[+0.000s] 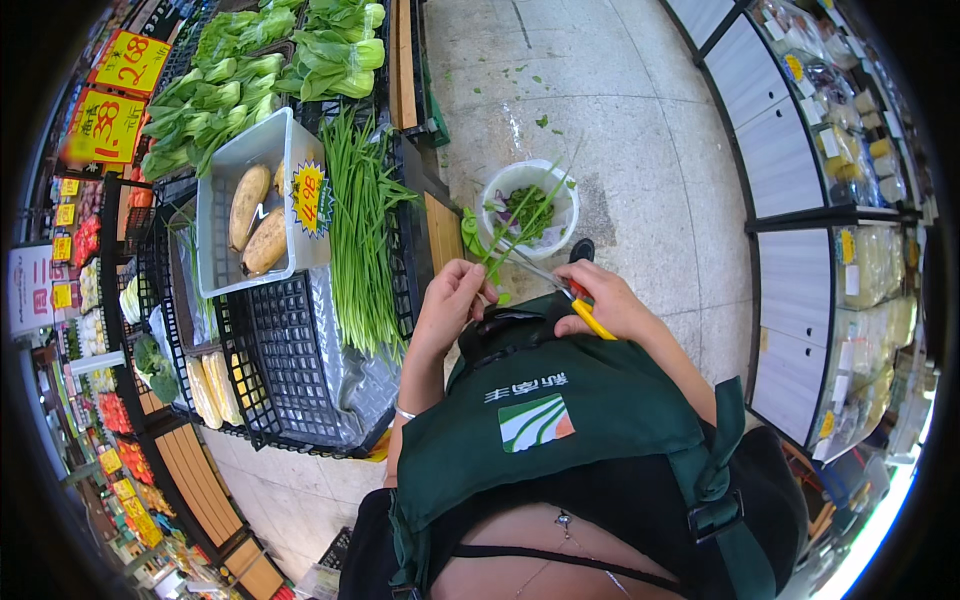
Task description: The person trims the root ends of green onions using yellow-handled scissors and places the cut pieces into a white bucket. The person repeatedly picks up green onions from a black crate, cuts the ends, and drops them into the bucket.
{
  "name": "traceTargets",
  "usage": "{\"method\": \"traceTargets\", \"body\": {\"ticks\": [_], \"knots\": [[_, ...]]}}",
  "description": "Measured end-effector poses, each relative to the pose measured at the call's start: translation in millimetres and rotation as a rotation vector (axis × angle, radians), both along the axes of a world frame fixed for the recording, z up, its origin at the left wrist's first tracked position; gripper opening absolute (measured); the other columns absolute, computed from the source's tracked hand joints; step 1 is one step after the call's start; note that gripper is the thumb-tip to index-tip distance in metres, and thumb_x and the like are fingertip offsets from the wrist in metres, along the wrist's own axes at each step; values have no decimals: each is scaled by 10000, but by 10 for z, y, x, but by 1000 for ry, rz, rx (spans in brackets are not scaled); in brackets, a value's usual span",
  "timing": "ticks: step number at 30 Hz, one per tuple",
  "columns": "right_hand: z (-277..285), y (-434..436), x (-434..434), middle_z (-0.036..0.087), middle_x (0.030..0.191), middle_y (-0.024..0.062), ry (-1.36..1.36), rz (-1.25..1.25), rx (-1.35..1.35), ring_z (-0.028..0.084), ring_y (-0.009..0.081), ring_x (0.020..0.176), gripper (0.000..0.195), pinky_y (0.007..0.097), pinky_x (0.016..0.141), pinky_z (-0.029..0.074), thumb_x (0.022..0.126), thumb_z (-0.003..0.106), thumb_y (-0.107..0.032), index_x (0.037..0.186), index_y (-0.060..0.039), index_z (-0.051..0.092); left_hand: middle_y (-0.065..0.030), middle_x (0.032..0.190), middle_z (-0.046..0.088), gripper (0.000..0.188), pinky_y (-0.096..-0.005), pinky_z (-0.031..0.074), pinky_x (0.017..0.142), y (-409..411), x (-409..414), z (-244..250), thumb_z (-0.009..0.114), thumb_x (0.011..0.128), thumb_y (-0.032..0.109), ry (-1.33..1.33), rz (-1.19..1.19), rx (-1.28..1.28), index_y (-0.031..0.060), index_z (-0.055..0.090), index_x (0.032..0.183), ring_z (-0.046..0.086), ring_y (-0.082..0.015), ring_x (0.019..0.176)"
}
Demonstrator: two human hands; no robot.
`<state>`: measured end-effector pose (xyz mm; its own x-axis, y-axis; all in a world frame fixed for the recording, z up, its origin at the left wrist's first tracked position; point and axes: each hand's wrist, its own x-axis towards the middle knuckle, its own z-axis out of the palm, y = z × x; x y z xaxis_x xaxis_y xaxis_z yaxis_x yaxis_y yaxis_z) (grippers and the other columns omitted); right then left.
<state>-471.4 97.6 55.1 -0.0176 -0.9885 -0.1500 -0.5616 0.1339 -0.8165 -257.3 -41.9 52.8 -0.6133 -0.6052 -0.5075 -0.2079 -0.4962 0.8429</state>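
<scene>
My left hand [454, 304] pinches a few thin green stalks [517, 240] that reach up and to the right over a white bucket [574, 214]. Scissors [592, 319] with red and yellow handles are in my right hand [611, 300]; their blades point up-left, close to the stalks. Leafy green scraps [531, 206] and some purple bits lie inside the bucket, which stands on the floor. Whether the blades are apart is hard to tell. Some green leaves [471, 231] show at the bucket's left side.
On my left, a produce stand holds long green chives [360, 247], bok choy [341, 64], a clear plastic bin [307, 251] with lotus roots [264, 241] and a black crate [281, 345]. Light cabinets [791, 289] line the right. Leaf scraps [541, 121] lie on the tiled floor.
</scene>
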Motion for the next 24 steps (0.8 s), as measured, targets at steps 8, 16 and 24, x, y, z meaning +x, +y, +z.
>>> {"method": "traceTargets", "body": {"ticks": [8, 16, 24], "knots": [[-117, -166, 36, 584, 828, 119, -46, -158, 73, 578, 244, 727, 677, 337, 645, 475, 603, 817, -422, 1102, -55, 542, -41, 707, 596, 209, -176, 351, 446, -26, -1, -155, 503, 949, 237, -27, -45, 20, 42, 494, 877, 458, -49, 484], [-455, -164, 30, 587, 776, 118, -10, -424, -62, 555, 210, 664, 587, 318, 628, 468, 673, 802, -385, 1086, -50, 555, -43, 753, 620, 151, -169, 350, 446, -24, 600, -10, 532, 934, 218, -41, 131, -89, 70, 499, 927, 472, -41, 506], [-745, -264, 20, 448, 642, -5, -121, -482, 83, 412, 91, 608, 396, 242, 554, 375, 804, 710, -303, 1086, -68, 562, -87, 755, 649, 120, -178, 389, 432, -517, 2256, 1170, 549, 914, 168, -168, 695, -707, 63, 498, 942, 477, -65, 468]]}}
